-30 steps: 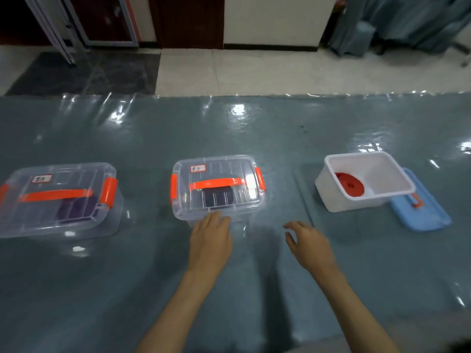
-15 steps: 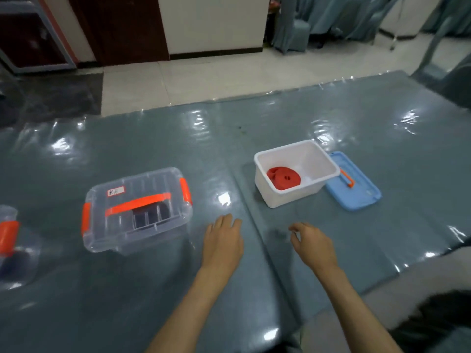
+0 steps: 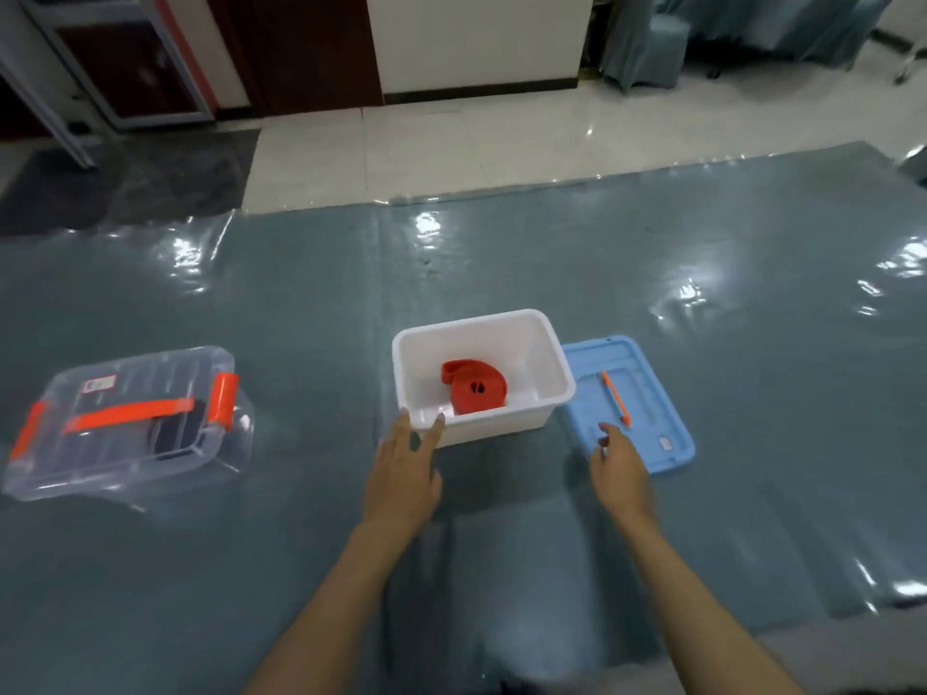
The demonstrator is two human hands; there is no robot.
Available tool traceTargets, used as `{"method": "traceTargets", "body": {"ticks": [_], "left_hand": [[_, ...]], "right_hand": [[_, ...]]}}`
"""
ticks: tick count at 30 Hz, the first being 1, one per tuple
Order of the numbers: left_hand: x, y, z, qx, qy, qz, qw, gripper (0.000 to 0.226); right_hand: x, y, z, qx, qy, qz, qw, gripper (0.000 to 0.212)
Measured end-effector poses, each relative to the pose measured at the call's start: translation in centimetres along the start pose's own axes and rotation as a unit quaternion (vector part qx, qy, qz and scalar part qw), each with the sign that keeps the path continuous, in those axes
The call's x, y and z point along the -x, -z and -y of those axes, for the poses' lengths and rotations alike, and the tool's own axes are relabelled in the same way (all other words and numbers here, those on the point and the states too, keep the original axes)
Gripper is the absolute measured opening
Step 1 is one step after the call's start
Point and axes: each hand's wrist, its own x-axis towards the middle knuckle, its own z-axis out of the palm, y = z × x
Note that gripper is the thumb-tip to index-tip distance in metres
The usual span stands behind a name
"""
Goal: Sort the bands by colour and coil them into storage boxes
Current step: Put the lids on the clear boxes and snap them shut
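A white open box (image 3: pixel 552 358) stands at the table's centre with a coiled red band (image 3: pixel 474 388) inside it. Its blue lid (image 3: pixel 647 408), with an orange handle, lies flat just right of the box. My left hand (image 3: pixel 404 474) has straight fingers whose tips touch the box's near left corner. My right hand (image 3: pixel 619 461) hovers at the lid's near edge, fingers loosely curled, holding nothing. To the left a clear lidded box (image 3: pixel 130 418) with orange clips holds a dark coiled band.
The table is covered with a shiny grey-blue plastic sheet (image 3: pixel 702 293). Its far edge meets a tiled floor, and chairs draped in cloth (image 3: pixel 642 47) stand beyond at the upper right.
The view has swung right; the clear box is now at the left. Both hands have moved from beside the clear box to the white box and its blue lid.
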Motion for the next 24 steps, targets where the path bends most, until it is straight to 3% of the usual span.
{"method": "traceTargets", "body": {"ticks": [3, 8, 13, 17, 21, 24], "left_hand": [[-0.2, -1.2, -0.9, 0.003, 0.028, -0.003, 1.0, 0.081], [-0.3, -2.5, -0.8, 0.048, 0.048, -0.024, 0.997, 0.085], [-0.8, -2.5, -1.0, 0.073, 0.047, -0.057, 0.995, 0.077], [-0.8, -2.4, -1.6, 0.091, 0.037, -0.11, 0.989, 0.066], [-1.0, -2.4, -2.0, 0.113, 0.046, -0.134, 0.983, 0.055], [-1.9, -2.4, -2.0, 0.186, 0.092, -0.162, 0.965, 0.032]], "right_hand": [[-3.6, 0.7, -1.1, -0.001, -0.03, 0.012, 0.999, 0.053], [-8.0, 1.3, -2.8, 0.031, -0.062, 0.024, 0.997, 0.049], [-11.0, 1.2, -4.0, 0.018, -0.066, -0.026, 0.997, 0.023], [-12.5, 2.1, -5.1, -0.06, -0.098, -0.082, 0.99, 0.022], [-14.1, 4.7, -4.4, -0.12, -0.039, -0.115, 0.985, 0.024], [-15.2, 6.8, -1.6, -0.172, 0.047, -0.098, 0.979, 0.017]]}}
